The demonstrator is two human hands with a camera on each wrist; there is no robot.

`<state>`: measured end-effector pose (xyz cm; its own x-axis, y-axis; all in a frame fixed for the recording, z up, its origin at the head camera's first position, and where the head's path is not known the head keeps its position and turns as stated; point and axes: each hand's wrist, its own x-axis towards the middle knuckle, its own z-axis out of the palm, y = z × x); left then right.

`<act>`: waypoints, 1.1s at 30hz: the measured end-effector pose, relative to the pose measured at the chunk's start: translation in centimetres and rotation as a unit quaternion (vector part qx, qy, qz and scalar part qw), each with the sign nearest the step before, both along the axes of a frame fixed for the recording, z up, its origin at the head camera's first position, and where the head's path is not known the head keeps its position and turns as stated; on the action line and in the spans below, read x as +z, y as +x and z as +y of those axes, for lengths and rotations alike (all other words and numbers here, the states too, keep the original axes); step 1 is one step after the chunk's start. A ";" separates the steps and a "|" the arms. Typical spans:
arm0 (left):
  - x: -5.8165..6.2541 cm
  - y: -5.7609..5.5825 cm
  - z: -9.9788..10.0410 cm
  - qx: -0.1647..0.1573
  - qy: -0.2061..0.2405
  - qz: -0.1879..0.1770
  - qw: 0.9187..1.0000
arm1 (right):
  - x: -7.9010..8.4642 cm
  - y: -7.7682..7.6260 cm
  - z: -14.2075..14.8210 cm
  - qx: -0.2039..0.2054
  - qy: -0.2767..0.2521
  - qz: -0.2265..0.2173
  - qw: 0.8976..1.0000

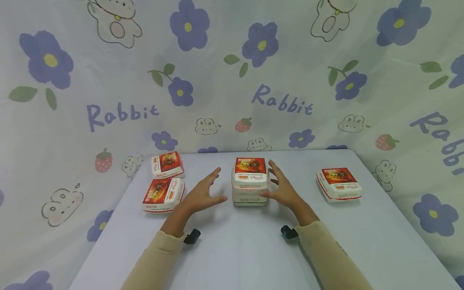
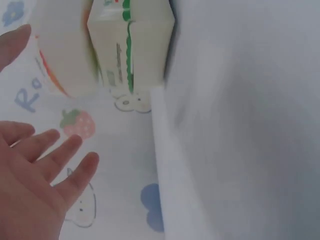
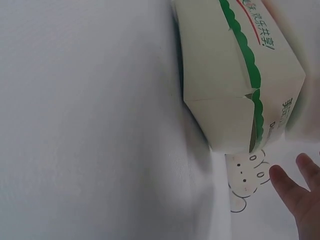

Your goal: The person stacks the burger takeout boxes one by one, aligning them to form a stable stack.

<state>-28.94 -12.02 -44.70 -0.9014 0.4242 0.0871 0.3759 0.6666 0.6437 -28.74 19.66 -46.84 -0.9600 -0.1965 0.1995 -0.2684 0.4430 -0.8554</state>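
Note:
Two burger boxes are stacked at the middle of the table. The upper box has a red picture lid, and the lower box shows a green scalloped trim in both wrist views. To the left of the stack, my left hand is held with fingers spread and a gap between it and the boxes. My right hand is at the stack's right side, its fingers extended and its thumb tip right by the boxes' edge. Neither hand grips anything.
On the left of the white table lie two red-and-white burger boxes, a rear one and a front one. A single similar box sits at the right. Behind the table hangs a patterned curtain.

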 end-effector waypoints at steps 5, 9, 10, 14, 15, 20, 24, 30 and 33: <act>0.7 0.9 -2.2 0.010 -0.003 0.017 1.000 | -0.1 0.1 0.1 -0.005 -0.015 -0.002 1.000; 1.2 1.4 -4.1 0.042 -0.014 0.031 0.999 | -0.1 0.2 0.3 -0.007 -0.024 -0.004 1.000; 1.2 1.4 -4.7 0.052 -0.015 0.038 0.998 | 0.0 0.2 0.2 -0.008 -0.026 -0.004 1.000; 0.8 1.8 -7.1 0.089 -0.022 0.070 0.993 | 0.0 0.1 0.0 -0.007 -0.031 -0.001 0.999; 0.7 2.0 -7.6 0.098 -0.023 0.074 0.992 | 0.0 0.1 -0.1 -0.006 -0.033 0.000 0.999; 0.0 3.0 -9.9 0.145 -0.050 0.068 0.986 | -0.2 0.0 -0.3 -0.001 -0.036 0.008 0.999; -0.2 3.7 -11.1 0.192 -0.081 0.057 0.976 | -0.3 0.0 -0.3 -0.003 -0.040 0.010 0.999; -0.7 4.6 -12.3 0.276 -0.097 0.080 0.953 | -0.2 0.0 -0.5 -0.009 -0.038 0.011 0.999; -1.6 4.8 -12.5 0.304 -0.117 0.086 0.941 | -0.2 -0.1 -0.7 -0.017 -0.036 0.010 0.999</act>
<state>-24.16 -24.50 -46.29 -0.9648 -0.1400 0.2224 -0.0359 0.9085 0.4163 -28.80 18.99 -47.08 -0.9614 -0.1480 0.2321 -0.2723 0.3889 -0.8801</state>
